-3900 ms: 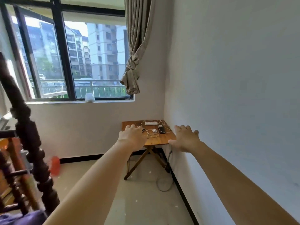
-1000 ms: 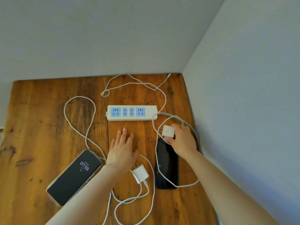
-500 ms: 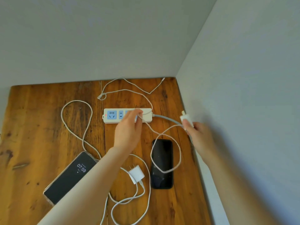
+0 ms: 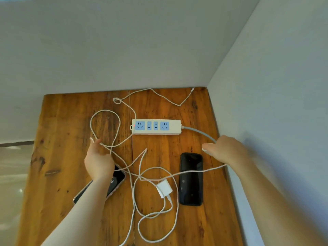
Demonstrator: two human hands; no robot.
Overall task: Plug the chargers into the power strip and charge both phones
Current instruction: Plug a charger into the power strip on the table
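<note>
The right hand grips a charger, probably to plug it; the left hand, open, lifts tangled cable aside. The power strip lies empty on the tabletop

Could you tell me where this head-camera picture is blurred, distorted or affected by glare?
In the head view, the right hand and its forearm are smeared by motion blur; the power strip and the dark phone look sharp. The wide lens stretches both forearms toward the bottom corners. There is bright glare on the floor at left.
</note>
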